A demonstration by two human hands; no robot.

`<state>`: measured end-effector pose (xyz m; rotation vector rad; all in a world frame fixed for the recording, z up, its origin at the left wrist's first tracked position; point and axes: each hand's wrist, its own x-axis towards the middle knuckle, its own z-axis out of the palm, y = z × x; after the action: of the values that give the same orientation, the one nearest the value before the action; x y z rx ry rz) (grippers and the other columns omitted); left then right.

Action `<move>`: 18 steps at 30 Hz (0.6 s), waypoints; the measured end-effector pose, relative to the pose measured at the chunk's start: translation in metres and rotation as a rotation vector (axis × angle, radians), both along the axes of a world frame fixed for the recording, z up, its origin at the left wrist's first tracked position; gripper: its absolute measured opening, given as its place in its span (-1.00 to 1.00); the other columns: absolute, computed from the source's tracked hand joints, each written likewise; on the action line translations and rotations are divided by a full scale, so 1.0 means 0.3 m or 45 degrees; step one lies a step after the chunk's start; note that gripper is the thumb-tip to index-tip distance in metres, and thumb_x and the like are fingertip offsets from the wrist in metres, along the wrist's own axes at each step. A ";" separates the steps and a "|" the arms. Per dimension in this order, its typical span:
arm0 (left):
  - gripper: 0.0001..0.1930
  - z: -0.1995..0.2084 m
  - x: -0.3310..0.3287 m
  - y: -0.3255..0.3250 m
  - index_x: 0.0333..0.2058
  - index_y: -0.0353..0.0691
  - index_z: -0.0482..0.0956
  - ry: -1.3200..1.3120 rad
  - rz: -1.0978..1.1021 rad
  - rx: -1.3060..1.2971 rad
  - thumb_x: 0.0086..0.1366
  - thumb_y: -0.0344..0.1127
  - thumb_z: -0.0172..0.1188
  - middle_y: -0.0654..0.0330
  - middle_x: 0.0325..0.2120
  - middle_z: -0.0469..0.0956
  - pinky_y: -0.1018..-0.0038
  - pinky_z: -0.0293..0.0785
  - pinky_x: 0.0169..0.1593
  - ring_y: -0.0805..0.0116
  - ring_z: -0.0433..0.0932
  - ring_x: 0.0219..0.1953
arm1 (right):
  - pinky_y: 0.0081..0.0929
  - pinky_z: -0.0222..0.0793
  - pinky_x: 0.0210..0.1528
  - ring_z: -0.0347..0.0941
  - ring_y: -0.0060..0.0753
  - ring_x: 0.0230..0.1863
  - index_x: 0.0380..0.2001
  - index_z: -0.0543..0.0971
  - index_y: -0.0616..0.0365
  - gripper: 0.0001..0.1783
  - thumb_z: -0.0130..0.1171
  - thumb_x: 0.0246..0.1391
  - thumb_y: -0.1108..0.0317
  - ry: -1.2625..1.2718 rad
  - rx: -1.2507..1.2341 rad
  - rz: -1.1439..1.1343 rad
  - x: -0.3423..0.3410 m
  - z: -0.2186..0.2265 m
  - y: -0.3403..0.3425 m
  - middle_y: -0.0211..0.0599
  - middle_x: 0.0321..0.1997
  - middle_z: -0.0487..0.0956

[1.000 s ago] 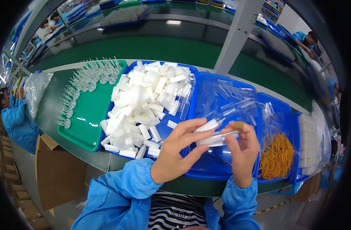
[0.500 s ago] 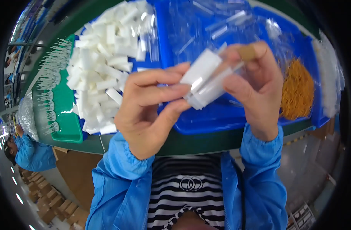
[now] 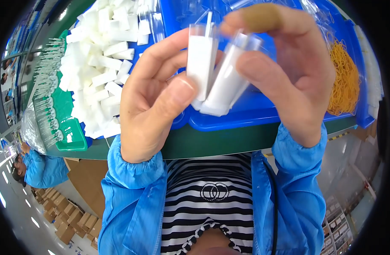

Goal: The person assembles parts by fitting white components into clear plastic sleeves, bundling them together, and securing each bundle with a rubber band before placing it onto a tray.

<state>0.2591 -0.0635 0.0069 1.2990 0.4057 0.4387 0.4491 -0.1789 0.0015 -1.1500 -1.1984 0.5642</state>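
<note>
Two narrow clear plastic boxes with white blocks inside are held side by side over the blue tray, their lower ends together and their tops apart. My left hand (image 3: 150, 97) is closed on the left clear box (image 3: 200, 63), its thumb across the near side. Around the right clear box (image 3: 224, 80), tilted to the right, the thumb and fingers of my right hand (image 3: 299, 76) are closed. A tan wrap (image 3: 263, 18) covers one finger of my right hand. A thin white strip (image 3: 209, 21) sticks up from the left box's top. The right fingertips are blurred.
A heap of white blocks (image 3: 99, 68) lies at the left, beside a green tray (image 3: 73, 131) and rows of thin upright pins (image 3: 46, 97). The blue tray (image 3: 233, 123) holds clear plastic pieces. Orange rubber bands (image 3: 343, 80) are at the right. Another person (image 3: 46, 168) sits far left.
Both hands have come nearer and higher in view. The boxes have turned from slanting to nearly upright and spread apart at their tops. The trays sit slightly higher in view.
</note>
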 end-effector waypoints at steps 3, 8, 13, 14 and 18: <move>-0.39 -0.023 0.020 -0.013 0.28 -0.40 0.23 -0.229 0.129 -0.212 0.33 -0.36 0.24 -0.02 0.07 0.45 0.41 0.49 0.14 0.27 0.55 0.05 | -0.30 0.33 0.20 0.45 -0.20 0.13 0.08 0.48 0.30 -0.42 0.38 -0.05 0.41 -0.779 0.252 -0.172 0.010 0.016 0.046 -0.08 0.06 0.56; -0.39 -0.018 0.038 -0.008 0.27 -0.39 0.24 -0.131 0.207 -0.211 0.32 -0.39 0.27 0.02 0.09 0.40 0.42 0.51 0.10 0.28 0.52 0.08 | -0.21 0.34 0.19 0.43 -0.07 0.15 0.05 0.55 0.19 -0.18 0.58 -0.40 0.18 -1.183 0.184 -0.400 -0.032 0.029 0.054 -0.20 0.15 0.56; -0.40 -0.006 0.031 -0.022 0.24 -0.38 0.27 -0.198 0.062 -0.347 0.34 -0.23 0.26 0.02 0.05 0.46 0.34 0.53 0.07 0.24 0.54 0.05 | -0.13 0.37 0.16 0.45 -0.05 0.16 0.02 0.56 0.18 -0.26 0.56 -0.38 0.31 -1.130 0.187 -0.266 -0.021 0.028 0.047 -0.22 0.11 0.59; -0.42 0.005 0.032 -0.027 0.20 -0.36 0.30 -0.177 -0.041 -0.492 0.35 -0.16 0.25 0.02 -0.04 0.53 0.30 0.53 0.07 0.21 0.58 0.00 | -0.13 0.38 0.15 0.46 -0.05 0.14 -0.01 0.57 0.18 -0.31 0.54 -0.35 0.35 -1.116 0.145 -0.253 -0.042 0.035 0.047 -0.19 0.08 0.59; -0.57 -0.020 0.012 -0.002 0.06 -0.33 0.36 -0.226 -0.259 -0.559 0.36 -0.23 0.25 0.07 -0.19 0.59 0.39 0.55 0.02 0.29 0.63 -0.14 | -0.18 0.37 0.14 0.45 -0.04 0.14 0.00 0.57 0.13 -0.34 0.51 -0.30 0.35 -1.063 0.306 -0.261 -0.080 0.000 0.077 -0.16 0.15 0.52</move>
<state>0.2627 -0.0641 0.0010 0.8559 0.2017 0.2705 0.4252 -0.1559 0.0016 -1.3174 -1.7593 -0.2597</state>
